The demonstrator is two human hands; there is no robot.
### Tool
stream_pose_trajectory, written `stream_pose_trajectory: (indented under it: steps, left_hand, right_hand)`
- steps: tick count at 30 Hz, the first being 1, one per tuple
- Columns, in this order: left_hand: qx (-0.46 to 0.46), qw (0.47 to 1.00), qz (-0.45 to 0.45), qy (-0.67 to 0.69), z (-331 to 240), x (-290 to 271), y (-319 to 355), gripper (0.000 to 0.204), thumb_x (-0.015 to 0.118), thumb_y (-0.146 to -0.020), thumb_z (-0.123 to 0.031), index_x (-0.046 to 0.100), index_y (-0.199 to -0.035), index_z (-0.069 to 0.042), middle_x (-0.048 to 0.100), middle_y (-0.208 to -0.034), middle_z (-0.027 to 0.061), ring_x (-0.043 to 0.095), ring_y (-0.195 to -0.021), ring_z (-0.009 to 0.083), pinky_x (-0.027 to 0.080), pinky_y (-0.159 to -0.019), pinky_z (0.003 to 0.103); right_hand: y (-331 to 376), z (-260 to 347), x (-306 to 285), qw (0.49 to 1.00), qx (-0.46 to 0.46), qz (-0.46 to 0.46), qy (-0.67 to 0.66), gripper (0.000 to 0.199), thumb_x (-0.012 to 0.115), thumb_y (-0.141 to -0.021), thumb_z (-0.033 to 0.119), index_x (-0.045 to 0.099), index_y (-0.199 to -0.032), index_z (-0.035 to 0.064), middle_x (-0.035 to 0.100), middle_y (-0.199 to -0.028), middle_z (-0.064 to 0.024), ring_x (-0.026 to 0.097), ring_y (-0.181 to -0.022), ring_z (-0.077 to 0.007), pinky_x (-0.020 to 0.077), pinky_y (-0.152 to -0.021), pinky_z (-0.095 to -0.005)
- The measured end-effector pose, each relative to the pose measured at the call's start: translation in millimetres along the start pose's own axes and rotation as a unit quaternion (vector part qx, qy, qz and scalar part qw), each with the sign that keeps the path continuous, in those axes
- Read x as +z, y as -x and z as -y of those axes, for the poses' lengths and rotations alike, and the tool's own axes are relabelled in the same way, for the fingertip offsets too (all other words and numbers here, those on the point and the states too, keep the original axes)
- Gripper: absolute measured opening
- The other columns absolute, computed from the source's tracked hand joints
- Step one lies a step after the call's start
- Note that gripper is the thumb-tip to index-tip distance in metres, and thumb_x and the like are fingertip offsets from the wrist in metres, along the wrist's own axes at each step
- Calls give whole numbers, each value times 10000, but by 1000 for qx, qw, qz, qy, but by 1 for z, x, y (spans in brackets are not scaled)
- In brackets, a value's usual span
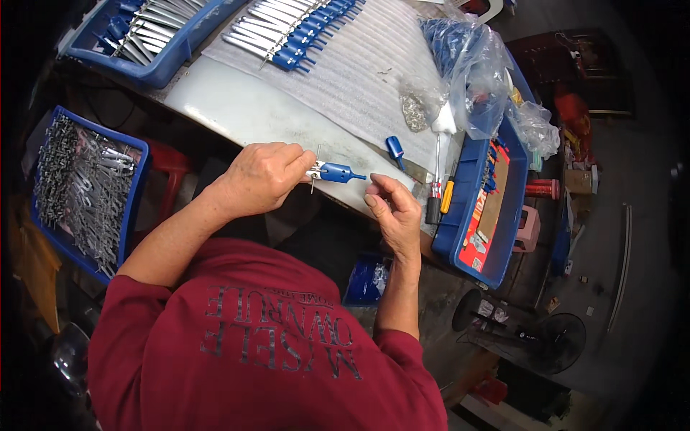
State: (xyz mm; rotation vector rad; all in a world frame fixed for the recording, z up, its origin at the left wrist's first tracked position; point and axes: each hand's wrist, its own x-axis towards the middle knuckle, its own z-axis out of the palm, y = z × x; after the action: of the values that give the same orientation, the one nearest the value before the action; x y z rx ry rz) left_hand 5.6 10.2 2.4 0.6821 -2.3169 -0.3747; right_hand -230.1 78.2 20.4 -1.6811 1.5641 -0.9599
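The fingers of my left hand (260,176) are closed around the metal end of a small blue-handled tool (335,172), thumb and forefinger pinching it just above the near edge of the worktop (237,108). The tool's long axis lies nearly level across the view, its blue handle pointing right toward my other hand, with the tapered blue tip outermost. A thin metal pin crosses the tool's silver end almost upright, sticking out above and below my grip.

My right hand (394,208) hovers just beside the blue tip, apart from it. Its fingers are curled with thumb and forefinger drawn close together; whether they pinch some small part I cannot tell.

On the worktop just beyond the tool lies a loose blue cap (394,148), and beside it a screwdriver (435,179) with a white top and a black and yellow grip near the edge. Farther out, a ribbed white foam sheet (359,79) carries a row of finished blue-handled tools (287,32) laid side by side. A blue tray (154,36) at the far left holds more of them. To my left a blue bin (133,194) is full of grey metal parts. To my right stands another blue bin (503,215), with clear plastic bags (471,65) of blue pieces above it.
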Motion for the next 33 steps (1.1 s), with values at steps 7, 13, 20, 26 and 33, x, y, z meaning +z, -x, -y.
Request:
stream_pose_trajectory:
  steps: [7,13,20,26,33]
  left_hand:
    - [-12,999,-9,-30,14,5,-10,203,614,-700,-79,489,-853,-29,456,-658,92,514,-588,259,410,-499,358]
    - [-17,998,-19,-51,24,12,-14,187,605,-711,-90,493,-849,-33,462,-660,90,521,-592,254,415,-505,353]
    - [-22,998,-31,-51,25,14,-14,189,606,-703,-96,496,-844,-32,458,-655,85,515,-594,251,414,-505,352]
    - [-30,998,-29,-50,24,15,-14,179,606,-706,-102,498,-833,-35,451,-650,78,511,-593,239,412,-504,346]
    - [-36,999,-26,-30,25,14,-13,174,604,-710,-105,500,-830,-34,446,-646,75,506,-590,234,410,-509,341]
  right_hand:
    - [-15,-15,-10,996,-13,-82,35,205,624,-800,103,605,-964,-18,607,-812,-62,554,-733,-112,438,-670,-226]
    - [-47,-14,-18,993,7,-119,28,140,584,-808,82,613,-891,-26,610,-743,-77,542,-666,-108,432,-606,-239]
    - [-120,-16,-21,980,-25,-123,154,152,565,-795,121,617,-859,-6,611,-704,-133,585,-630,-196,442,-594,-286]
    - [-172,-24,-8,956,-19,-84,280,165,536,-754,136,631,-787,6,607,-758,-198,588,-741,-358,456,-675,-401]
    - [-198,-37,-2,925,-39,-40,375,177,541,-730,138,638,-759,-8,607,-739,-210,596,-718,-355,463,-674,-399]
